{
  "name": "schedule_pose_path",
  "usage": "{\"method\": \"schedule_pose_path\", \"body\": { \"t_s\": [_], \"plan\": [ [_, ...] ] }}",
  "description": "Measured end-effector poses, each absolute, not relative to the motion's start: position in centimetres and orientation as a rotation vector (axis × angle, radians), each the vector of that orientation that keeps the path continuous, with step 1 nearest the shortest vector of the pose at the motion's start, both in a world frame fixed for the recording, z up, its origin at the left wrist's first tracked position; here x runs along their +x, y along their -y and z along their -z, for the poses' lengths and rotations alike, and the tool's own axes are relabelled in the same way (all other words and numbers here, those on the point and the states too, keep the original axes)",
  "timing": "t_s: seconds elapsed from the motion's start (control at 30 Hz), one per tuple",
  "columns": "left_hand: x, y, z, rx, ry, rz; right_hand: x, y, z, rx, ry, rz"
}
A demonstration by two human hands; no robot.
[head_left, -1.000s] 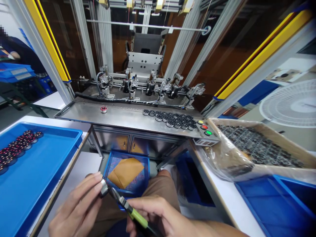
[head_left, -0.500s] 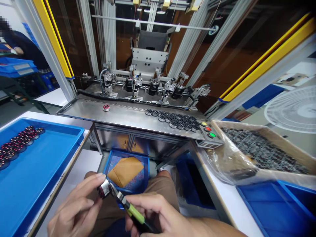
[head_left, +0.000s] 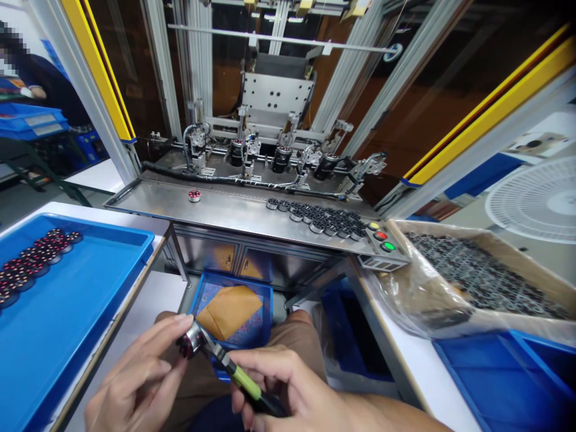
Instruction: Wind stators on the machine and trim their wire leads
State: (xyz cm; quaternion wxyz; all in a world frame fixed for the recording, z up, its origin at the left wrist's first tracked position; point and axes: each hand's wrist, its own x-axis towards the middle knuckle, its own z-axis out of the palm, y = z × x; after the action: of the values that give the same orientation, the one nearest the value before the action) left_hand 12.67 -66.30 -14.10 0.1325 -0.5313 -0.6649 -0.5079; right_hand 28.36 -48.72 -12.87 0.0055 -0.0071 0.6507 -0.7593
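Between the thumb and fingers of my left hand [head_left: 141, 366] is a small round motor stator [head_left: 192, 339], with a silvery rim and dark and red parts. My right hand [head_left: 288, 384] is wrapped round the green and black handles of a pair of cutting pliers [head_left: 247, 384]. The jaws of the pliers meet the near side of the stator; whether a wire lies between them is too small to tell. Both hands are above my lap, in front of a blue bin [head_left: 269, 300] that holds a brown paper piece [head_left: 231, 309].
One red-topped stator [head_left: 194, 196] stands on the metal ledge [head_left: 234, 210], with several black ones [head_left: 333, 221] to its right. A blue tray [head_left: 103, 282] of finished-looking wound parts is at left. Beside the button panel [head_left: 382, 247] sits a plastic-lined carton [head_left: 396, 300]. Behind is a machine with clamps.
The machine's grey plate at the back has shifted slightly in view. My hands, the stator and the pliers are almost where they were, with the stator turned a little.
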Motion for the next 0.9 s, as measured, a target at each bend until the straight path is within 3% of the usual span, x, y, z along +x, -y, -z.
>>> {"method": "schedule_pose_path", "body": {
  "t_s": [0.3,0.47,0.57,0.9],
  "plan": [
    [12.9,65.8,14.8,-1.441,1.899,1.727,28.1,48.7,12.6,0.151,-2.371,2.238],
    [12.9,65.7,15.7,-0.901,1.874,2.845,29.5,48.4,14.4,0.258,-2.123,2.521],
    [12.9,65.8,16.3,-0.638,1.610,3.375,30.4,48.3,16.2,0.315,-1.898,2.615],
    [13.0,65.5,17.7,-0.523,1.289,3.593,30.9,48.3,18.4,0.514,-1.696,2.629]
  ]
}}
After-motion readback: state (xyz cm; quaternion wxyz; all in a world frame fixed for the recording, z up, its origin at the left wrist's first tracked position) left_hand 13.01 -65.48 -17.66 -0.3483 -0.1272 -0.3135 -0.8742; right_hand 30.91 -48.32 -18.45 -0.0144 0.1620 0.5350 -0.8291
